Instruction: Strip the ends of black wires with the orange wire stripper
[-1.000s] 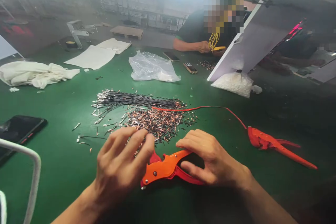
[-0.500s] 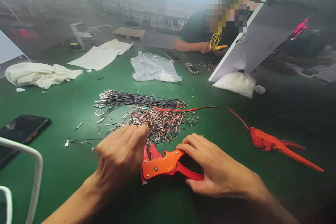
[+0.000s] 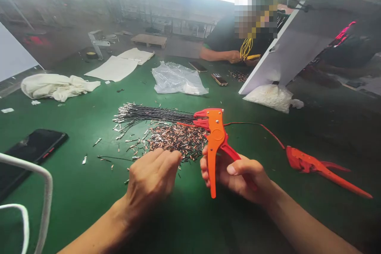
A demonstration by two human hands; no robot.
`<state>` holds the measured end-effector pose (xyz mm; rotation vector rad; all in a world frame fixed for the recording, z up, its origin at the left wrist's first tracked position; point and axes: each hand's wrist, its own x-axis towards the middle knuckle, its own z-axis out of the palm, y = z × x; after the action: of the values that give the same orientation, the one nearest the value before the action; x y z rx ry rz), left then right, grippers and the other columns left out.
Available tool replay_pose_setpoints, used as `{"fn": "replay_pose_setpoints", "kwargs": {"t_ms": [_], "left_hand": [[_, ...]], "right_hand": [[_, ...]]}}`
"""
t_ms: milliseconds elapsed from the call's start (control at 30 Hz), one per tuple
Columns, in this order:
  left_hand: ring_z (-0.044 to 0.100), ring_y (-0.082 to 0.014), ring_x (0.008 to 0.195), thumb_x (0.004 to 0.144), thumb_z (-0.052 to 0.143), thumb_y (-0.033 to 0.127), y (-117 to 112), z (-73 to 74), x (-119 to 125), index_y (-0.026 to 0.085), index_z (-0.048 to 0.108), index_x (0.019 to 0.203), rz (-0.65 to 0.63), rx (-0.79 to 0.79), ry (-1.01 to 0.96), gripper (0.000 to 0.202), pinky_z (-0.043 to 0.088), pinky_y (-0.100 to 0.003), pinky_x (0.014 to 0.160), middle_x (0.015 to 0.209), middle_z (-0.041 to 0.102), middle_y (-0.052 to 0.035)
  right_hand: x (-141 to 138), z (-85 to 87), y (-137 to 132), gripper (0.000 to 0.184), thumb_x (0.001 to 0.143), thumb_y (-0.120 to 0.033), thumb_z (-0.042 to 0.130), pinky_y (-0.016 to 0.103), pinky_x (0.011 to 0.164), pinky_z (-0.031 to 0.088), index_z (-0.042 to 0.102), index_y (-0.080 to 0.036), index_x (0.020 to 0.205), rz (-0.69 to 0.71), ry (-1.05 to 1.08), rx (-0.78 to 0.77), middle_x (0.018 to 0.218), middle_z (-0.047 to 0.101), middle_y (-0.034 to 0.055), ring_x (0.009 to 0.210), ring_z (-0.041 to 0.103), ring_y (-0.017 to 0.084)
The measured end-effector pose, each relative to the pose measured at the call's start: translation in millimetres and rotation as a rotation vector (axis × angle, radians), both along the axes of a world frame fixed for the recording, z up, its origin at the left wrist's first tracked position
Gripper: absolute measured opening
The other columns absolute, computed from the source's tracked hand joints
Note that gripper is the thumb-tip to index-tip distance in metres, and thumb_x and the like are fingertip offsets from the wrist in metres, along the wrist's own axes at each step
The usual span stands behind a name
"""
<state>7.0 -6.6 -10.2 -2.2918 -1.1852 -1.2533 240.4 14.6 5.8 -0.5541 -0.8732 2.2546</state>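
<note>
My right hand [image 3: 238,176] grips the handles of an orange wire stripper [image 3: 216,139], held upright with its red jaws pointing up and left over the table. My left hand [image 3: 153,178] hovers beside it with its fingers curled together over the near edge of a pile of cut wire pieces with copper ends [image 3: 175,141]; whether it holds anything is hidden. Behind the pile lies a bundle of long black wires [image 3: 149,114]. A red wire [image 3: 256,127] runs from the pile to the right.
A second red stripper [image 3: 321,168] lies at right. A black phone [image 3: 32,151] lies at left, white cloth [image 3: 56,86] beyond it. A plastic bag [image 3: 177,79], paper sheets [image 3: 114,67], a white bag [image 3: 269,97] and a white board [image 3: 282,47] stand farther back. Another person [image 3: 229,43] works across the green table [image 3: 74,190].
My right hand has picked the orange stripper up off the table and turned it upright. My left hand has drawn its fingers together near the pile.
</note>
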Motion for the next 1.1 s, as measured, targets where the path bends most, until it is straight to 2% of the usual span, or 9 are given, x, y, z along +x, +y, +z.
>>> {"fn": "replay_pose_setpoints", "kwargs": {"t_ms": [167,367,467,567,633,833,967,1100], "left_hand": [[0.042,-0.014,0.06,0.087,0.059,0.006,-4,-0.8,7,0.016,0.058,0.089,-0.044,-0.083,0.045,0.01,0.035,-0.027,0.057,0.063,0.054,0.0002],[0.042,-0.0146,0.062,0.089,0.056,0.005,-2,-5.5,8,0.016,0.062,0.095,-0.07,-0.152,0.048,0.014,0.033,-0.028,0.058,0.063,0.054,0.0004],[0.039,-0.0136,0.058,0.089,0.054,0.003,-2,-6.2,9,0.016,0.061,0.086,-0.087,-0.16,0.049,0.015,0.03,-0.028,0.057,0.059,0.052,0.0019],[0.04,-0.0127,0.055,0.089,0.055,0.003,-4,-7.0,11,0.016,0.06,0.089,-0.101,-0.154,0.04,0.014,0.03,-0.029,0.057,0.059,0.054,0.0029],[0.041,-0.0125,0.054,0.089,0.056,0.004,-4,-7.9,11,0.016,0.06,0.091,-0.098,-0.158,0.039,0.013,0.031,-0.029,0.058,0.06,0.056,0.0034],[0.054,-0.0121,0.055,0.091,0.054,0.011,-7,-9.3,11,0.017,0.059,0.09,-0.053,-0.198,0.019,0.008,0.038,-0.027,0.057,0.068,0.065,0.0012],[0.06,-0.0096,0.054,0.093,0.053,0.014,-8,-8.6,9,0.018,0.06,0.09,0.01,-0.216,-0.04,0.009,0.04,-0.023,0.055,0.068,0.067,0.0028],[0.062,-0.0105,0.059,0.091,0.056,0.014,-7,-6.6,7,0.018,0.06,0.091,0.037,-0.163,-0.05,0.005,0.043,-0.023,0.058,0.072,0.068,0.0013]], "right_hand": [[-8,-4.5,-2,0.049,0.073,-0.012,0.052,0.04,0.083,0.05,0.06,-0.01,0.121,0.012,0.098,-0.065,0.124,0.064,0.0171,0.094,0.063,0.023],[-11,-5.1,-6,0.05,0.071,-0.016,0.055,0.041,0.079,0.052,0.062,-0.01,0.121,0.038,0.142,-0.017,0.132,0.057,0.0164,0.091,0.061,0.022],[-9,-2.6,-8,0.056,0.07,-0.015,0.055,0.042,0.078,0.052,0.059,-0.01,0.126,0.056,0.12,-0.004,0.12,0.063,0.0158,0.09,0.061,0.023],[-8,-1.0,-10,0.06,0.071,-0.016,0.057,0.042,0.079,0.052,0.056,-0.01,0.13,0.087,0.101,-0.006,0.1,0.068,0.0143,0.088,0.062,0.024],[-8,-0.6,-11,0.06,0.071,-0.017,0.057,0.042,0.078,0.052,0.056,-0.01,0.131,0.094,0.092,-0.006,0.095,0.068,0.0135,0.086,0.064,0.024],[-7,1.0,-12,0.057,0.073,-0.019,0.057,0.041,0.079,0.049,0.057,-0.013,0.13,0.062,0.096,0.029,0.093,0.069,0.0117,0.085,0.065,0.024],[-7,1.5,-10,0.057,0.073,-0.02,0.057,0.042,0.079,0.049,0.057,-0.014,0.129,0.058,0.088,0.032,0.094,0.07,0.0107,0.085,0.064,0.024],[-6,1.3,-9,0.058,0.072,-0.021,0.056,0.041,0.078,0.049,0.056,-0.016,0.13,0.058,0.071,0.043,0.092,0.07,0.0093,0.084,0.064,0.024]]}}
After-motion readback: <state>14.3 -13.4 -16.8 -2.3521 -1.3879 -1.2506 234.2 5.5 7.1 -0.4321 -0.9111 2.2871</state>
